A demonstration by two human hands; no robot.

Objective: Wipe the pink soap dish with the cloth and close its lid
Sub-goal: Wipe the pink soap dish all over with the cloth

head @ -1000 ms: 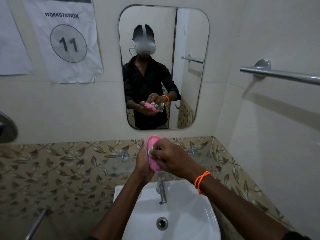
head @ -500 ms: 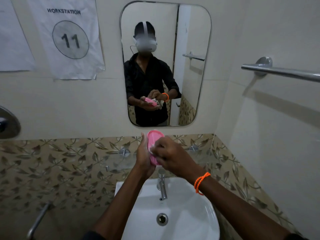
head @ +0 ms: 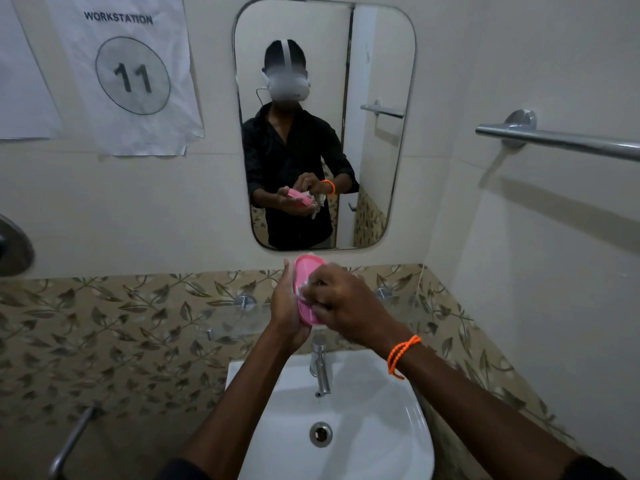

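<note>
Both hands meet above the tap (head: 320, 368): left hand (head: 285, 311) cups the pink soap dish (head: 306, 287) from behind, right hand (head: 346, 303) clenches the cloth (head: 302, 293), mostly hidden, against it. Dish stands on edge, long axis pointing up toward the mirror (head: 377, 133); its lid cannot be made out.

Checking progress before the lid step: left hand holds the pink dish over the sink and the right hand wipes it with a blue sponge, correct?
Not quite. In the head view the right hand wipes with a whitish cloth, not a blue sponge. The rest stands: the left hand holds the pink dish over the sink.
</note>
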